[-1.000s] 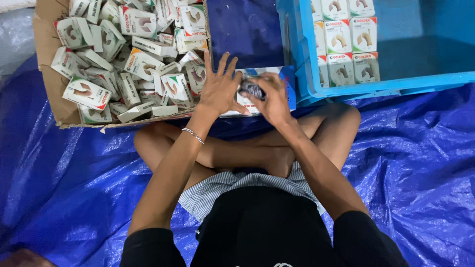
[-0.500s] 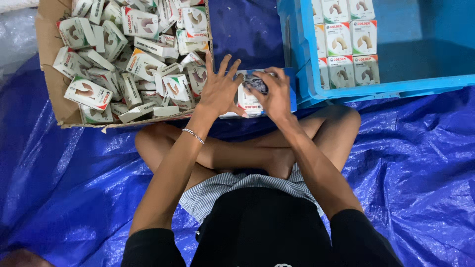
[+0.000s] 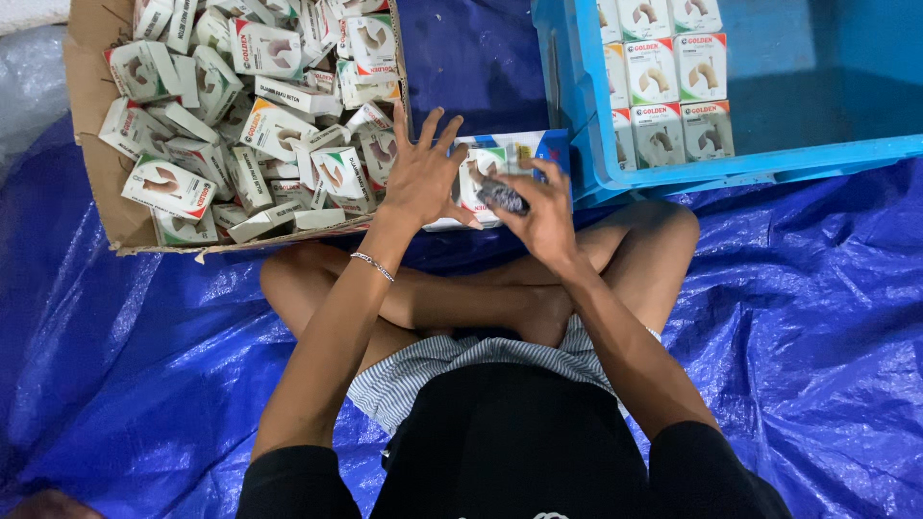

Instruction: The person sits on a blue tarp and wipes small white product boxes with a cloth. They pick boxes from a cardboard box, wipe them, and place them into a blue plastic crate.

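I sit cross-legged on a blue tarp. My left hand [image 3: 420,175] rests with fingers spread on a small white-and-green carton [image 3: 478,176] lying on a flat blue box [image 3: 538,149] in front of my legs. My right hand [image 3: 545,207] pinches a small dark grey object [image 3: 502,196] against that carton. A thin bracelet circles my left wrist.
A cardboard box [image 3: 91,115] at the left holds several loose white cartons [image 3: 274,48]. A blue plastic crate [image 3: 769,159] at the right has the same cartons [image 3: 663,67] packed in neat rows along its left side. The blue tarp [image 3: 817,336] covers the floor.
Both hands have kept working at the carton on the blue box. My right hand shifted slightly toward me, and the dark object shows more clearly between its fingers.
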